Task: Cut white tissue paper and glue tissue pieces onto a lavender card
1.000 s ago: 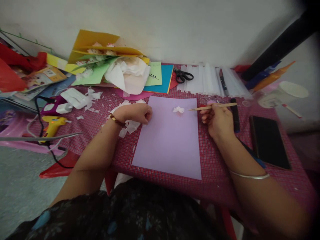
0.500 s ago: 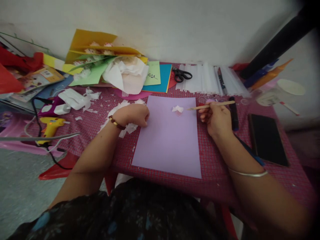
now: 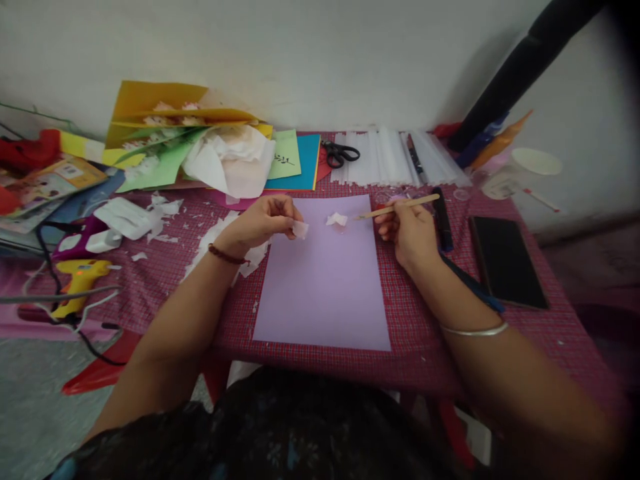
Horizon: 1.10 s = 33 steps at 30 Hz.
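A purple sheet of paper (image 3: 320,287) lies flat on the checked cloth in front of me. Near its top a small white crumpled tissue piece (image 3: 337,219) sits on it, with a shiny wet-looking patch beside it. Over the sheet's upper left edge, my left hand (image 3: 273,217) pinches a small white tissue square (image 3: 300,229) between thumb and fingers. My right hand (image 3: 413,230), just right of the sheet, is closed around a flat wooden stick (image 3: 425,200). The stick's tip points left, above the sheet near the crumpled piece.
White tissue scraps (image 3: 255,260) lie under my left forearm. At left are a yellow glue gun (image 3: 80,283) with cables and a white plug (image 3: 125,218). Black scissors (image 3: 340,155) and clear glue sticks (image 3: 387,160) lie at the back. A dark phone (image 3: 507,260) rests at right.
My left hand has turned, so the tissue square between its fingers now shows. The right hand still holds the stick by the sheet. The whole view has shifted slightly.
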{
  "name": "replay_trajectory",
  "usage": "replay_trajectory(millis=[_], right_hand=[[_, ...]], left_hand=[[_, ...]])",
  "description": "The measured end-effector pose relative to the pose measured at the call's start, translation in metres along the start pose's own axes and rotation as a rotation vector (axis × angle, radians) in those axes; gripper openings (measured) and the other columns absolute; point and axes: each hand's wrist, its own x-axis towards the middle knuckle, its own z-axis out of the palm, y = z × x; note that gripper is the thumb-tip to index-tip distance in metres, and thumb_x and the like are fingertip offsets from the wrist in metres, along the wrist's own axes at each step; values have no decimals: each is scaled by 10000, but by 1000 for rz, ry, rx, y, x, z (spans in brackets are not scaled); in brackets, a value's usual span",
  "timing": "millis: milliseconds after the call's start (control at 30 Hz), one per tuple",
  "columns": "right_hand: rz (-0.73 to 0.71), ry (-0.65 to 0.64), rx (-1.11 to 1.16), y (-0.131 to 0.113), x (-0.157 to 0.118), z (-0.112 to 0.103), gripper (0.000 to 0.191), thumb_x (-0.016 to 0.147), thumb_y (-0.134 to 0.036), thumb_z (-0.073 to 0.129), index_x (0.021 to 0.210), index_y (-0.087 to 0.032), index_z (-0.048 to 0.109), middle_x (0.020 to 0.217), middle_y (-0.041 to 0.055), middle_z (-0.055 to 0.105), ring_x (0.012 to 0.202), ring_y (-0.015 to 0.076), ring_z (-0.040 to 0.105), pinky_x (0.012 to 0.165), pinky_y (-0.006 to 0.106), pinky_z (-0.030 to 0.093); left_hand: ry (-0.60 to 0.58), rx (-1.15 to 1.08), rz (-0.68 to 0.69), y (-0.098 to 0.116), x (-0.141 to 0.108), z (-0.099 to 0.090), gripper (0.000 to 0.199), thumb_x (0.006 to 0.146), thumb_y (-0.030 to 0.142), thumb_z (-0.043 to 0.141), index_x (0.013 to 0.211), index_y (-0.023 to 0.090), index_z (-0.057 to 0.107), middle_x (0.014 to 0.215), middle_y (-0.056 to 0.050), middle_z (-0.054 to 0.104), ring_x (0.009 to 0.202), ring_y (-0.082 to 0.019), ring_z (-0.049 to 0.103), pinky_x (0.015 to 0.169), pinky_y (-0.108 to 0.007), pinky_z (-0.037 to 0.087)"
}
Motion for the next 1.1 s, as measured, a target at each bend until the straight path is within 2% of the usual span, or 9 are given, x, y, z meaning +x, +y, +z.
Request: replay_trajectory(millis=[200,333,433,533,633,700,900,1000,1100], right_hand=[[-38,-62,1,4,-2,-1,173,920,-323,600,798,-201,609,557,-40,653,385,74,520,351,178,346],[-50,-105,-22,7,-3,0,203,854,-391,677,810,-201,619,551,-54,648,374,70,521,345,181,360],[-61,-156,-35,9,-4,1,225,808,-417,700,815,-204,629,571,-44,674,375,78,528,346,192,371],[-80,-207,-63,12,-4,2,245,796,-446,696,832,-209,642,608,-29,699,386,90,536,358,208,381],[-115,-223,-109,15,-3,1,248,802,-453,688,854,-214,652,636,-25,707,384,95,530,365,222,384],[-155,-233,-152,16,-3,1,243,815,-451,679,870,-215,657,662,-21,711,388,95,530,377,231,392],[-260,-213,-237,15,-5,0,190,864,-397,628,902,-213,656,690,-16,697,411,94,531,408,245,421],[-285,-199,-266,14,-7,1,161,877,-366,611,901,-212,652,700,-15,695,412,91,524,413,249,422],[-304,-193,-278,14,-7,0,147,890,-351,598,900,-213,650,697,-14,691,419,95,529,417,252,421]], left_hand=[[-2,8,-100,-22,11,14,206,695,246,711,795,195,539,671,18,623,572,-99,597,566,-245,502],[38,28,-160,-29,15,19,313,658,159,675,962,179,604,692,28,620,587,-99,585,581,-234,483],[97,65,-163,-27,17,20,193,648,161,664,840,164,640,682,18,609,585,-88,544,579,-221,440],[82,107,-123,-20,25,22,59,644,179,657,700,160,649,702,-2,628,637,-99,543,621,-231,429],[48,169,-39,-11,37,25,58,639,204,685,679,163,679,848,-30,681,802,-134,602,748,-254,462],[57,199,-10,-6,43,29,59,642,209,696,680,164,692,888,-35,686,836,-141,609,756,-254,462],[33,78,-150,-5,52,36,120,722,143,656,817,154,728,612,11,582,537,-76,480,530,-210,359],[61,24,-172,-9,52,36,187,726,86,669,902,149,680,564,50,539,486,-64,463,501,-200,346],[87,9,-216,-11,52,35,201,718,44,682,862,161,604,547,62,554,469,-71,493,507,-202,372]])
